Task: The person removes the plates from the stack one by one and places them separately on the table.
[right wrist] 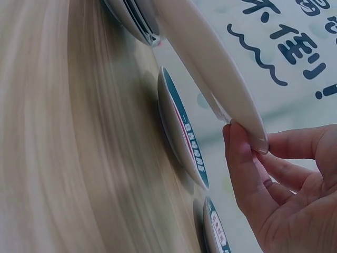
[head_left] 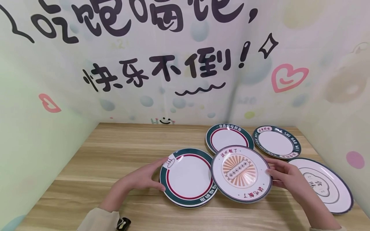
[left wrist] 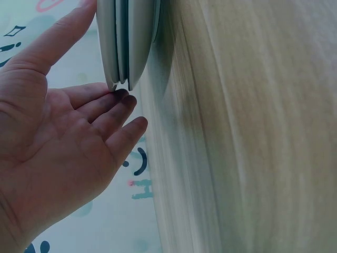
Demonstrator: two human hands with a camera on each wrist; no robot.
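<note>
My right hand (head_left: 278, 173) pinches the right rim of a white plate (head_left: 240, 173) with an orange sunburst. In the right wrist view, this plate (right wrist: 221, 68) is raised off the table and tilted. Its left edge overlaps a white, green-rimmed plate (head_left: 189, 176) with a red ring. In the left wrist view, that plate tops a short stack of plates (left wrist: 124, 47) seen edge-on. My left hand (head_left: 141, 176) spans the stack's left side, thumb and fairly straight fingers at the rims.
Behind the held plate lies another green-rimmed plate (head_left: 228, 138). A dark-rimmed lettered plate (head_left: 276, 142) is at the back right, and a larger white plate (head_left: 335, 189) lies by the right wall. The wooden table (head_left: 107, 154) meets a printed wall (head_left: 130, 106) behind.
</note>
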